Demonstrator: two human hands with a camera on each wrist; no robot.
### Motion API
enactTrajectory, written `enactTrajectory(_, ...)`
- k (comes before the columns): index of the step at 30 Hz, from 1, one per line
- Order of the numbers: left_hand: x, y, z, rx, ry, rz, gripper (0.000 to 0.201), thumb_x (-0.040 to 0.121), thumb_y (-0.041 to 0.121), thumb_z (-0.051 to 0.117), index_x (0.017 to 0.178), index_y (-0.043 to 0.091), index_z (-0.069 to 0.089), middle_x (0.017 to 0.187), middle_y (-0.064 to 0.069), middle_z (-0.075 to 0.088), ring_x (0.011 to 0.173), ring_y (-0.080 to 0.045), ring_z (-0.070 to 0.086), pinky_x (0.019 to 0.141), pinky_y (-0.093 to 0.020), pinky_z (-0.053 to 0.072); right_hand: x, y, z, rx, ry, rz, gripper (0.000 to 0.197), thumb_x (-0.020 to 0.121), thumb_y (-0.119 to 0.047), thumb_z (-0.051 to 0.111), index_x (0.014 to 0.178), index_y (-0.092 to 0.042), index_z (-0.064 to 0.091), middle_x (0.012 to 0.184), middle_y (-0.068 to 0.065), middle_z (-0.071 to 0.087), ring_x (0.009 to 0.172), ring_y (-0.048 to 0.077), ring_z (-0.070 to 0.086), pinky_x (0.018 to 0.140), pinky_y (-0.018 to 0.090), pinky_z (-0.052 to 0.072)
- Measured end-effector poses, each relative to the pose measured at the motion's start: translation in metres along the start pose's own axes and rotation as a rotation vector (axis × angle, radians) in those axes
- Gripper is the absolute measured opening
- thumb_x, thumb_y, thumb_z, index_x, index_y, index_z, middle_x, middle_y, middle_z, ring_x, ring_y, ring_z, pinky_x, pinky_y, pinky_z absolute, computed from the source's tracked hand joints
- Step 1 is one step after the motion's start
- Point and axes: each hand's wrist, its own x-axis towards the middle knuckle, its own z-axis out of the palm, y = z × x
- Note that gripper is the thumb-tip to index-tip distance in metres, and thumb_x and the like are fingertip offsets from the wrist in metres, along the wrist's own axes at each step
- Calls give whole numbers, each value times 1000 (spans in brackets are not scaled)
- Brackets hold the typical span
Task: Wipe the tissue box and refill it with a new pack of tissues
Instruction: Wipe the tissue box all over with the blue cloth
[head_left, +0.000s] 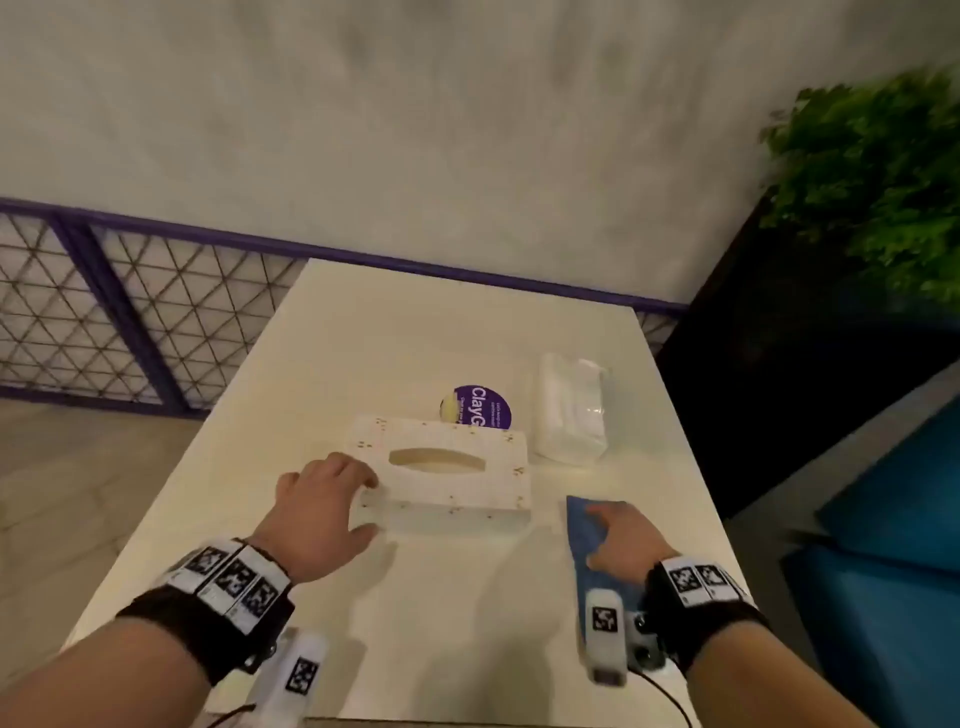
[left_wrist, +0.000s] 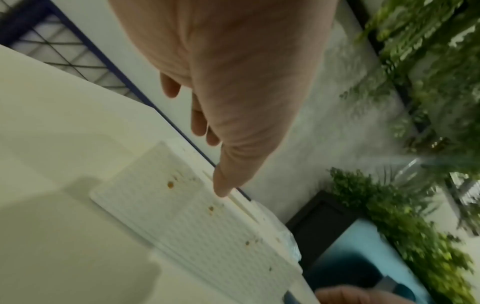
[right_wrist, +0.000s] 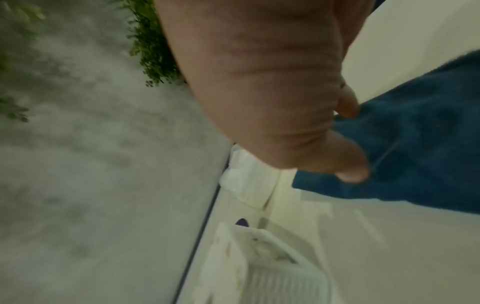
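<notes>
Ribbed tissue box (head_left: 467, 488), fuzzy cloth (head_left: 577, 530), glossy plastic tissue pack (head_left: 571, 410), smooth table (head_left: 415, 332)

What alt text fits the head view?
A person's left hand holds the left end of a white, brown-speckled tissue box on a pale table, while the right hand pinches a blue cloth lying to the box's right. A wrapped pack of tissues and a purple round label lie behind the box.

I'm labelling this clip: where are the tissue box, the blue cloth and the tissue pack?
tissue box (head_left: 452, 488): head view, top face below the slot
blue cloth (head_left: 581, 535): head view, bare left edge
tissue pack (head_left: 571, 410): head view, middle of wrapper
</notes>
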Motion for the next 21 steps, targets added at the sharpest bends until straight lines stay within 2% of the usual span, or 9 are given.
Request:
enactTrajectory(3,15,15,9,156,-70,42,69,81,51,55,142,32,31,148,10,27,136,-16,28,104,-43,23,13,5,8,-112,-3,74,80,72,-21,62,145,-24,29,148,7,41,124,29,52,97,35,51)
enactTrajectory(6,23,20,17,263,-144,35,77,81,48,53,148,27,22,156,6,19,141,-17,22,109,-49,20,1,2,18,-308,-175,86,111,74,-19,71,153,-30,-6,163,4,-4,145,35,21,112,41,37)
enactTrajectory(8,26,19,21,298,-178,12,77,81,45,53,149,26,21,155,6,21,140,-16,26,108,-50,20,-10,3,23,-375,-204,83,114,77,-24,74,152,-29,-12,162,5,-14,148,34,10,117,38,28)
enactTrajectory(10,27,20,21,298,-183,6,78,80,46,54,149,26,21,154,7,23,138,-15,29,107,-49,21,-18,4,28,-350,-182,100,99,83,-29,68,154,-28,-2,163,5,-2,145,33,21,114,36,32)
enactTrajectory(14,29,16,20,261,-202,-10,81,77,48,56,148,30,23,153,10,25,135,-13,34,102,-47,25,-47,-8,21,-315,-131,29,46,98,-25,42,143,-17,39,143,9,48,126,27,50,101,32,42)
enactTrajectory(16,33,13,17,244,-211,-7,80,75,45,59,147,33,26,151,12,29,133,-12,37,100,-45,26,-54,-23,5,-127,-14,-29,32,93,-35,46,116,-19,61,113,8,69,103,24,64,85,29,50)
enactTrajectory(18,37,10,11,220,-235,-5,79,74,42,61,146,33,29,150,13,32,132,-11,39,99,-43,25,-49,-38,-14,152,232,-27,29,91,-50,43,82,-34,66,70,-4,70,71,22,69,60,23,53)
enactTrajectory(19,39,8,9,205,-246,-11,80,74,41,61,146,33,29,150,13,32,132,-10,40,100,-42,25,-42,-48,-23,235,349,-55,26,92,-48,42,83,-42,65,67,-6,69,67,21,68,57,24,54)
enactTrajectory(21,41,7,7,182,-262,-16,81,73,40,61,147,32,29,149,12,32,131,-11,41,103,-41,25,-30,-81,-37,176,519,-257,37,87,-27,44,113,-48,60,95,-5,73,85,24,66,75,32,55)
